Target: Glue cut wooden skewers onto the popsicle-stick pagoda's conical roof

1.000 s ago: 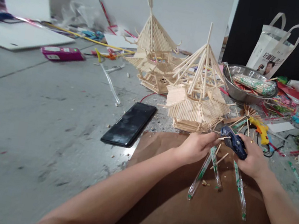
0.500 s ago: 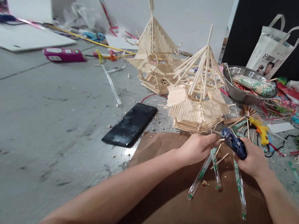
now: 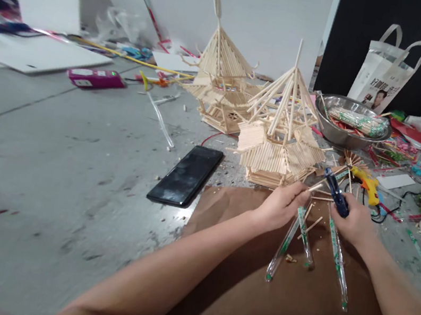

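Observation:
My left hand (image 3: pixel 280 208) pinches thin wooden sticks (image 3: pixel 315 187), which point out to the right from its fingertips. In my right hand (image 3: pixel 359 222) is a dark blue hand tool (image 3: pixel 336 192), its tip tilted up and left, a little apart from the stick ends; its exact kind is hard to make out. Below the hands, clear plastic wrappers with green print (image 3: pixel 336 259) and short stick pieces (image 3: pixel 310 228) lie on a brown paper sheet (image 3: pixel 228 295). Just beyond my left hand stands a pavilion model of wooden sticks (image 3: pixel 275 157) with an open-ribbed roof.
Behind is a second stick pavilion (image 3: pixel 225 68). A black phone (image 3: pixel 186 175) lies left of the paper. To the right are a yellow glue gun (image 3: pixel 367 185), a metal bowl (image 3: pixel 348 140) with wrapped sticks, a white bag (image 3: pixel 381 78) and scattered scraps.
The blue tool has turned from lying broadside to a narrower, more upright angle and drawn away from the left hand. More of the sticks in my left hand now shows.

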A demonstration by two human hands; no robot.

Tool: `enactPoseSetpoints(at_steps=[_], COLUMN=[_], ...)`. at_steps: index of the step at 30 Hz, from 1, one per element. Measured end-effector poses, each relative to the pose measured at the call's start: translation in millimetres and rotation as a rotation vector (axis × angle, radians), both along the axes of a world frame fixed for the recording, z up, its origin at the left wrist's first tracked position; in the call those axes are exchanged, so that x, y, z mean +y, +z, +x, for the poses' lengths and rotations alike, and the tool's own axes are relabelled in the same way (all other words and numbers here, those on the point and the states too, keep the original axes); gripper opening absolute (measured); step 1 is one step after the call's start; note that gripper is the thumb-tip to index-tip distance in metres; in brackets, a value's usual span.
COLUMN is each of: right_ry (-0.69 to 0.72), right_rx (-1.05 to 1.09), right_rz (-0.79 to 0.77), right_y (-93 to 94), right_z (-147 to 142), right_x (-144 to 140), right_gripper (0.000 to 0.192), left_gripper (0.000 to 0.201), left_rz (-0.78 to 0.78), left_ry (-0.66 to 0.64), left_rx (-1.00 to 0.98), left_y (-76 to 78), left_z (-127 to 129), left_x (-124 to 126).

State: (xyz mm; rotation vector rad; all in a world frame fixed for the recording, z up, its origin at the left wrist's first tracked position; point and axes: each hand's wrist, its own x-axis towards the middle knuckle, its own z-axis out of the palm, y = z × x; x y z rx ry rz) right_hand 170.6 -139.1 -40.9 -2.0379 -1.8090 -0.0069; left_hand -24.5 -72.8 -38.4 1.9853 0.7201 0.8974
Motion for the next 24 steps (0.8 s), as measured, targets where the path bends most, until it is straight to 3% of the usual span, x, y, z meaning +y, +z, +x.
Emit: enactPoseSetpoints(at_steps=[4, 8, 17, 20, 24], right_ry=[-0.091, -0.033, 0.267, 0.303, 0.256], right_rx=[-0.078, -0.18, -0.375, -0.241, 0.135], right_rz=[-0.009, -0.052, -0.074, 0.02, 0.191], right_y=[-2.7, -9.5, -32.3, -16.0, 42.2], right_z=[16, 30, 41, 36, 4], right_x=[8, 17, 23, 24, 33], right_gripper=[0.037, 0.046, 0.071, 0.064, 0.04], left_gripper=[0.028, 0.027, 0.026, 0.026, 0.023], left_rz=[-0.218, -0.388, -0.357, -0.365, -0.353], left_ry=[-0.014, -0.033, 0.06, 0.081, 0.11], left_rx=[-0.244, -0.46, -0.608, -0.637, -0.662], left_y=[4.4, 9.1, 25.8, 30.8, 36.6], left_z=[0, 1, -3, -2, -1], left_x=[-3, -3, 1, 0, 0])
